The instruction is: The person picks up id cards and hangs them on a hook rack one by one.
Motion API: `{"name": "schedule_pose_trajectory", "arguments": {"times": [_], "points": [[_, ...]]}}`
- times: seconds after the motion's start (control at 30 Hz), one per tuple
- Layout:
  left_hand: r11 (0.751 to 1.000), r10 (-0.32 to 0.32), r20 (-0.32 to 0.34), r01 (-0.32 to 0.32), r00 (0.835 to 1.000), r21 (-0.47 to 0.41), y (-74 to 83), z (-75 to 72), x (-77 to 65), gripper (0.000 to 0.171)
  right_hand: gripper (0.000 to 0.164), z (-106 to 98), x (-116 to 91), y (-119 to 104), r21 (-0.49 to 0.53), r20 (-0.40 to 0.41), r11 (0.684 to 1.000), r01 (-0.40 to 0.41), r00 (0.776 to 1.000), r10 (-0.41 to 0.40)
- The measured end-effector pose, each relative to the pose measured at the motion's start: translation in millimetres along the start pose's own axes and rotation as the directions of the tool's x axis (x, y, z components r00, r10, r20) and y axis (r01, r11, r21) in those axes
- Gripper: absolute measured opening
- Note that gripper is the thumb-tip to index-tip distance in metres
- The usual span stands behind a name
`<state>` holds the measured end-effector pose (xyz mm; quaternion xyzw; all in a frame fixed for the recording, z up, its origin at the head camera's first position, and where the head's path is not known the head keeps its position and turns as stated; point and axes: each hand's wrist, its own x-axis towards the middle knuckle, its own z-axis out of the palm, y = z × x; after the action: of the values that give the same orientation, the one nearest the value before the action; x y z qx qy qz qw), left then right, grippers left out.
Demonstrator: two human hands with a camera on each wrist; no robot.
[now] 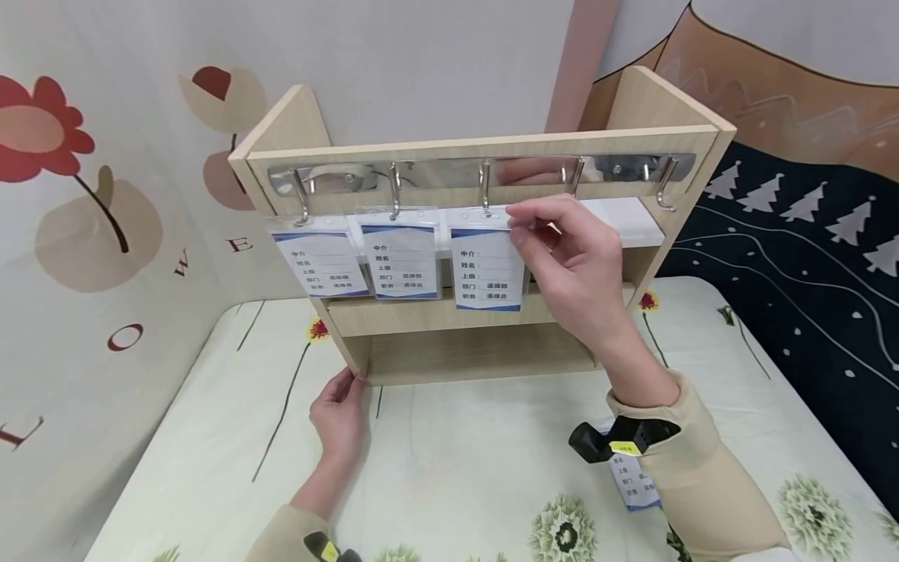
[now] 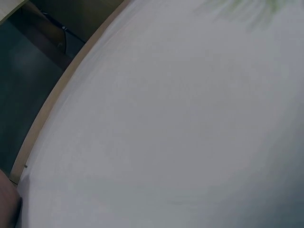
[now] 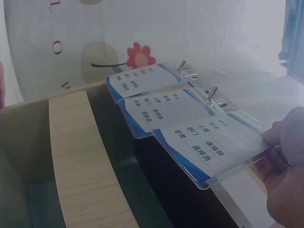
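Note:
My right hand (image 1: 579, 261) pinches the upper right corner of a clear-sleeved name badge (image 1: 488, 269), its top slot right at the middle hook (image 1: 485, 187) of a metal hook rail. In the right wrist view, the thumb and fingers hold the same badge (image 3: 209, 147) by its edge. Two matching badges hang on the hooks to its left, a middle one (image 1: 403, 261) and a leftmost one (image 1: 326, 261). At the lower left corner of the wooden shelf (image 1: 477, 355), my left hand (image 1: 340, 417) grips the side panel with thumb and fingertips.
Another badge (image 1: 635, 480) lies on the flowered cloth (image 1: 456, 445), partly under my right forearm. Two more hooks stand at the rail's right, one partly behind my hand. A white strip (image 1: 625, 218) runs behind the badges. Printed curtains (image 1: 435, 70) rise around the shelf.

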<state>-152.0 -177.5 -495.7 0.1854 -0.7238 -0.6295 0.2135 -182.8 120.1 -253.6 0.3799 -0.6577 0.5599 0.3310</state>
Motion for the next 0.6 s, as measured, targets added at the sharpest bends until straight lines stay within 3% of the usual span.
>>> {"name": "schedule_pose_trajectory", "arguments": {"times": [0.6], "points": [[1.000, -0.001, 0.013, 0.001, 1.000, -0.005, -1.6, 0.0, 0.6, 0.030, 0.024, 2.8, -1.6, 2.8, -0.035, -0.027, 0.999, -0.021, 0.999, 0.020]]}}
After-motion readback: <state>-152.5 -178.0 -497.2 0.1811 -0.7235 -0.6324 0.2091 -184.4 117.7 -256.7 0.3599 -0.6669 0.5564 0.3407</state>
